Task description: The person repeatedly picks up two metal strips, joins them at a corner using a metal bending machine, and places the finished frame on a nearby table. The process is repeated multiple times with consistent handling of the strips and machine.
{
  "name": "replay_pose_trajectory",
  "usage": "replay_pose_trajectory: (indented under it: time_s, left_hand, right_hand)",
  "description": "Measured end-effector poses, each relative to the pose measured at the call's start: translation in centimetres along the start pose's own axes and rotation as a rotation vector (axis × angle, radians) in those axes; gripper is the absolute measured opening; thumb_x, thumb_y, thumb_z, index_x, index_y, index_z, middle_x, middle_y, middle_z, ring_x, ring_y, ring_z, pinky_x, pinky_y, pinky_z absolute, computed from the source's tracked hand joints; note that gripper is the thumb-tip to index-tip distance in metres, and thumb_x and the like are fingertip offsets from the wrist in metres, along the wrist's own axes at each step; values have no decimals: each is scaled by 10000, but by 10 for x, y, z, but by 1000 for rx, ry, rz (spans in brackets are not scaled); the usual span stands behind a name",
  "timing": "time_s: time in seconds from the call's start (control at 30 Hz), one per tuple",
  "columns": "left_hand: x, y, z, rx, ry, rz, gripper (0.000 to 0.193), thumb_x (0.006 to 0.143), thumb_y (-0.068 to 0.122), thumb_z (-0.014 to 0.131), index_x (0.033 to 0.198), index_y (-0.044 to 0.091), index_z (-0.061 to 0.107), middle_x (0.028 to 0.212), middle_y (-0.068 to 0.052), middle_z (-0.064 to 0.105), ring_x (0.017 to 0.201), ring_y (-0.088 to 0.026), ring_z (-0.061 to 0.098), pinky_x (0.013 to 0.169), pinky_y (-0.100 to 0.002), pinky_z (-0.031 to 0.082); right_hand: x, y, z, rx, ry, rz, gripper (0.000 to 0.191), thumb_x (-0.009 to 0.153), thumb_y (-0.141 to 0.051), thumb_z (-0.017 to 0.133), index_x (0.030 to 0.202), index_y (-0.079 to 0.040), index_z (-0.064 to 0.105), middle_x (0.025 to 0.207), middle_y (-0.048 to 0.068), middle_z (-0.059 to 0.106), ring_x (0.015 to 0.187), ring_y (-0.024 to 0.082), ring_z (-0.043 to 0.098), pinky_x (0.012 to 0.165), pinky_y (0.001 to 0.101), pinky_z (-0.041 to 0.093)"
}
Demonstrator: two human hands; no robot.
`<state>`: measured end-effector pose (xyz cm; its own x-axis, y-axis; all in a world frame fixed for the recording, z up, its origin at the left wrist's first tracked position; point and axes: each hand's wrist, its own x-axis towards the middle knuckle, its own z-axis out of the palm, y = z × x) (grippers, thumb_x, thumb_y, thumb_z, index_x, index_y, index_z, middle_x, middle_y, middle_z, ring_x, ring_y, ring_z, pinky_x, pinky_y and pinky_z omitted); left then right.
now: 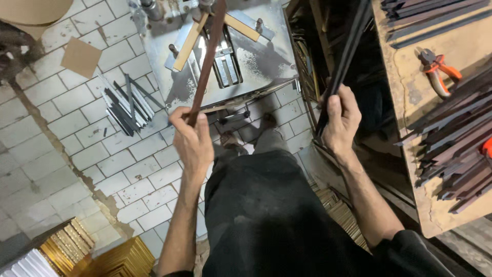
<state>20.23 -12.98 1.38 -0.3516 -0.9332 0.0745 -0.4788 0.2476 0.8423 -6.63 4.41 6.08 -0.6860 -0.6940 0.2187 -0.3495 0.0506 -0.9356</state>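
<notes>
My left hand [192,136] grips the near end of a brown moulding strip [207,64] that reaches up onto the metal joining machine [261,54], between its two angled wooden guides. My right hand [341,120] is closed around several thin black strips [346,54] that rise toward the top of the view beside the machine. Both forearms are bare, and my dark clothing fills the lower middle.
A workbench [410,92] on the right carries piles of dark strips [451,138] and orange-handled pliers [438,69]. A bundle of grey and black strips [125,105] lies on the white tiled floor. Gold frame pieces [97,251] are stacked bottom left. Cardboard [79,56] lies top left.
</notes>
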Motion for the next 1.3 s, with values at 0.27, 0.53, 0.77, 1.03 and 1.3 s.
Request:
replay_pose_trajectory:
  time_s: [0.27,0.53,0.77,1.03,1.3]
  left_hand:
    - [17,-57,-40,629,-24,259,266,1177,268,576,1328,55,629,992,-113,630,885,-309,634,703,-451,482]
    - [41,-72,-28,688,-29,297,416,1107,149,682,1522,164,655,980,-61,560,929,-255,514,796,-425,442]
    - [52,-74,-20,568,-48,249,419,1094,115,710,1509,157,668,1156,-108,532,1057,-299,480,865,-422,452]
    - [61,-32,-16,552,99,231,392,1072,170,770,1453,130,685,1365,-146,455,1255,-365,379,1087,-504,345]
    - [-28,93,37,-9,-610,119,581,1000,345,616,1457,29,446,1028,-252,697,829,-420,679,714,-532,507]
  right_hand:
    - [29,19,3,-746,-488,-464,729,810,24,781,1497,-103,572,1224,142,575,1051,310,535,899,444,471]
    - [53,59,22,-839,-485,-469,759,852,54,782,1559,-125,570,1258,135,538,1083,294,514,927,421,486]
    - [54,61,22,-629,-356,-347,483,1050,39,650,1518,27,532,1220,168,528,1052,262,531,890,395,510]
    - [22,40,11,224,-14,284,246,1163,-72,470,1404,-33,452,1011,45,505,832,109,488,730,282,494]
    - [-12,-3,94,877,390,562,273,1071,-74,519,1314,-52,399,1097,88,524,935,164,558,752,336,548]
